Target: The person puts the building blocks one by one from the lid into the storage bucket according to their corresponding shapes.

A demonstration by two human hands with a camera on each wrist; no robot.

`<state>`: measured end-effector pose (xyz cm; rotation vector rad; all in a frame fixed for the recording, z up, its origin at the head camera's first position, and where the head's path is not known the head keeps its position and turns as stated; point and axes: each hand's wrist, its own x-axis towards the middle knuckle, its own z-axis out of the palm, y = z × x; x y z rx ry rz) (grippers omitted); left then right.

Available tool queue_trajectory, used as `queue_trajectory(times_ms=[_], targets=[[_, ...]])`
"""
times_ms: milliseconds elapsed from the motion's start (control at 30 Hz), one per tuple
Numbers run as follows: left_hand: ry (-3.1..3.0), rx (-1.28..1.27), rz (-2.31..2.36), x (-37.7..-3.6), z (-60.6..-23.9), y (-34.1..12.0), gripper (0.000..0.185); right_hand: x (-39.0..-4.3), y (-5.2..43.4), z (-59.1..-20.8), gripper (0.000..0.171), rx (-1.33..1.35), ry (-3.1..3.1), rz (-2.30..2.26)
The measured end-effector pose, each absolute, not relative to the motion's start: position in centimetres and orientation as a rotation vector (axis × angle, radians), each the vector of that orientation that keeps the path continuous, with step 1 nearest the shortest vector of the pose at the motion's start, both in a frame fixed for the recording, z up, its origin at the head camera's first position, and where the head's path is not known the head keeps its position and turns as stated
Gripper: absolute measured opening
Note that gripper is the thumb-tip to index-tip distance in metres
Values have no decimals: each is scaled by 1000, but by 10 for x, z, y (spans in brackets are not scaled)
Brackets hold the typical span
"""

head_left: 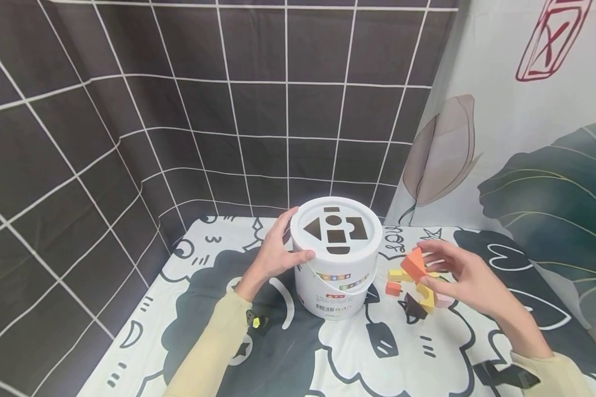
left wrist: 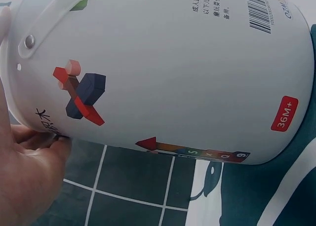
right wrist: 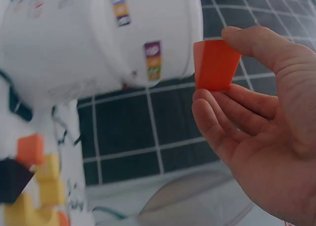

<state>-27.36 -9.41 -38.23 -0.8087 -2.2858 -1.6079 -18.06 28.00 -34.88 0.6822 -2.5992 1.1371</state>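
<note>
— What lies around the bucket?

— A small heap of blocks sits on the table just right of the white bucket: yellow ones, a small orange cube, a dark piece and a pink one. They lie toward the right edge of the table, near the leaf-printed curtain. A dark tiled backdrop closes off the back and left edges.

— Anything in the way?

— The right hand hovers over the heap and hides part of it.

— And the bucket itself?

— It stands upright near the back middle of the table, its lid on. The lid has cut-out holes in several shapes. What is inside, I cannot tell; the holes only look dark.

— The hands?

— The left hand grips the bucket's left side at the lid rim, fingers curled round it, thumb in front. The right hand pinches an orange block between thumb and fingertips, held above the heap, just right of the bucket and apart from it.
</note>
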Motion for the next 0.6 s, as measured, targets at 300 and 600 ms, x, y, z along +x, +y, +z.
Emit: queue_trajectory(times_ms=[300, 600], targets=[[-2307, -789, -1588, -273, -382, -95, 132, -207, 243, -321, 61, 865, -2518, 1220], [-2295, -806, -1599, -273, -381, -95, 130, -236, 208, -308, 57, 864, -2552, 1155]])
